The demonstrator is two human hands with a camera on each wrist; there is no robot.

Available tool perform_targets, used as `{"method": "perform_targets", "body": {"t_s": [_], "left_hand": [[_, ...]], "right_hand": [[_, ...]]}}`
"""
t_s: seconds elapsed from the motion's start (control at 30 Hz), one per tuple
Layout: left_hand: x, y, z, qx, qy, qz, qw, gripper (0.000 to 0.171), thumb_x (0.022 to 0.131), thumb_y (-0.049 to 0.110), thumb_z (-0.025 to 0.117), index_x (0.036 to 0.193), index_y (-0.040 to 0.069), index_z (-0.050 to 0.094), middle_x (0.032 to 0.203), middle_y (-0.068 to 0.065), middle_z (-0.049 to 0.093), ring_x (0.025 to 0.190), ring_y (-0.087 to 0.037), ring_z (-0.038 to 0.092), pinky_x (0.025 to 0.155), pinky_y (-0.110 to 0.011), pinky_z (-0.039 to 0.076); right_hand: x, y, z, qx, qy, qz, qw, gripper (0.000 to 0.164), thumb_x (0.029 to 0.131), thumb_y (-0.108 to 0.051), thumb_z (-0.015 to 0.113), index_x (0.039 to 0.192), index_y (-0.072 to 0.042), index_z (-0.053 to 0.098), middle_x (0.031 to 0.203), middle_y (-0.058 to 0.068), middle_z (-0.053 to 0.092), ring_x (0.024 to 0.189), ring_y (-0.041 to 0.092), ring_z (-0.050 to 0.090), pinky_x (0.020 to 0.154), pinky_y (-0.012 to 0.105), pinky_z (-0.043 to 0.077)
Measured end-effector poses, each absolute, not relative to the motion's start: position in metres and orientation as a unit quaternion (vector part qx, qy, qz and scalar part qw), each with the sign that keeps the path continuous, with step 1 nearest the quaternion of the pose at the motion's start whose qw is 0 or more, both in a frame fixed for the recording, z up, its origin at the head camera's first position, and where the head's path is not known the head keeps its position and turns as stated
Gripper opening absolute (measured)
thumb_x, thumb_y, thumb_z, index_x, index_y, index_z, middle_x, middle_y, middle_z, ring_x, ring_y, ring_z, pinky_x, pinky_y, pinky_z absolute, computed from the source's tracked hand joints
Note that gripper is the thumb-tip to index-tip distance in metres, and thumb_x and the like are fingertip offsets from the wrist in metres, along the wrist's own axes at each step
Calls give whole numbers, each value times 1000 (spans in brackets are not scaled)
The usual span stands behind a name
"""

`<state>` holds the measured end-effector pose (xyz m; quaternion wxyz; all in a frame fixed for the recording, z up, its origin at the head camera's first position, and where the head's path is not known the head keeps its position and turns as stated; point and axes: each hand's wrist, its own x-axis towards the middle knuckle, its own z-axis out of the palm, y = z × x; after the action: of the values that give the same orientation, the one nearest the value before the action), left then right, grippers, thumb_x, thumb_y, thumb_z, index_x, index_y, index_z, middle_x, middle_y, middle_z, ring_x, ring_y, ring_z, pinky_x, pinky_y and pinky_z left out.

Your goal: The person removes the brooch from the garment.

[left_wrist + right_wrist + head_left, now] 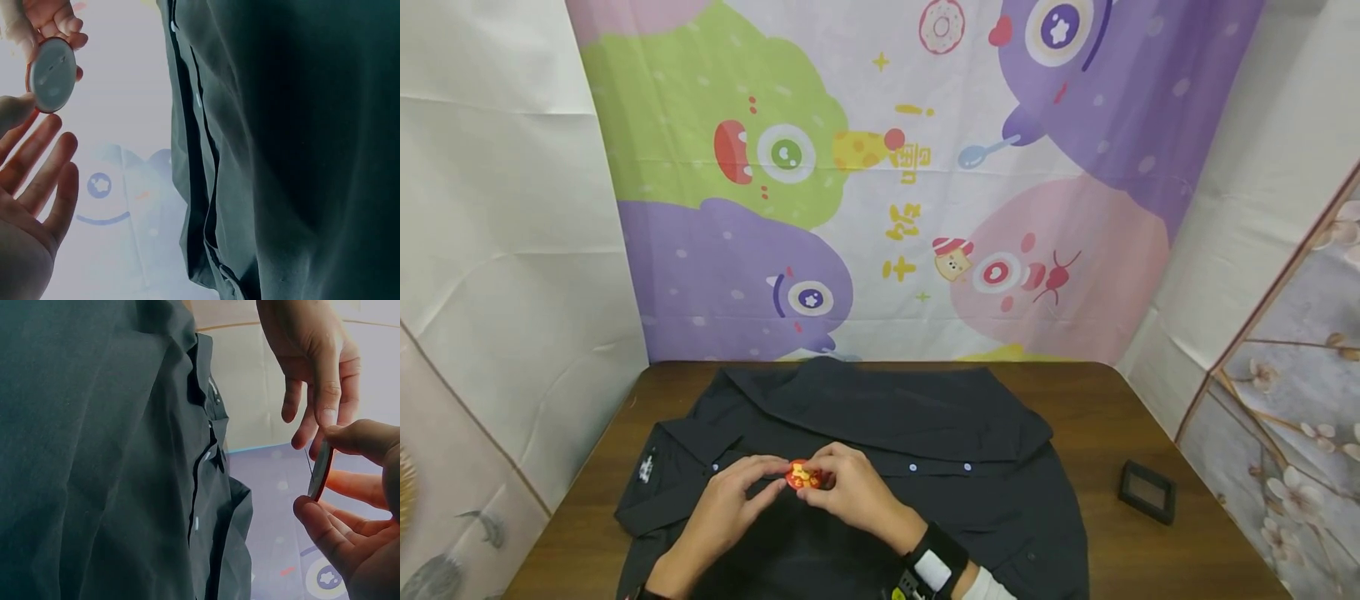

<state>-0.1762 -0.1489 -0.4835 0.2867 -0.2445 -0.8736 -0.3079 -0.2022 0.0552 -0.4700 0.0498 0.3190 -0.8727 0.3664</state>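
Observation:
Above the dark shirt (865, 500), both hands meet at a round pin-back badge (802, 475) with a red and yellow front. Its plain silvery back (55, 78) faces the left wrist camera. In the right wrist view the badge (320, 470) appears nearly edge-on, a thin pin needle standing away from its back. My right hand (857, 492) holds it by opposite edges between thumb and fingers. My left hand (730, 500) pinches the rim with thumb and index finger, its other fingers spread in the left wrist view. The shirt lies spread out, with small pale buttons along its placket.
A small black frame-like box (1147, 492) lies on the brown wooden table (1120, 417), right of the shirt. Behind the table hangs a cartoon-printed cloth (895, 333). White fabric panels (520, 250) stand on either side.

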Motion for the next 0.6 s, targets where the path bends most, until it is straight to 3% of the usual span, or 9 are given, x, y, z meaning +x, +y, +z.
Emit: {"method": "perform_targets", "body": {"t_s": [0.37,0.6], "left_hand": [[-176,-147,-484,-230,-880,-308,279,26,73,7,83,97,17,75,98,6,73,89,-12,69,76,-35,57],[-177,-145,-483,-224,-880,-310,282,25,74,5,82,96,16,75,98,6,73,91,-13,69,76,-36,57]], "right_hand": [[-200,57,-472,335,-866,364,73,26,84,-21,77,105,-5,75,102,4,64,74,1,59,66,8,48],[-200,59,-471,342,-850,391,86,22,85,-19,76,101,-5,75,101,6,66,74,9,63,67,15,52]]}}
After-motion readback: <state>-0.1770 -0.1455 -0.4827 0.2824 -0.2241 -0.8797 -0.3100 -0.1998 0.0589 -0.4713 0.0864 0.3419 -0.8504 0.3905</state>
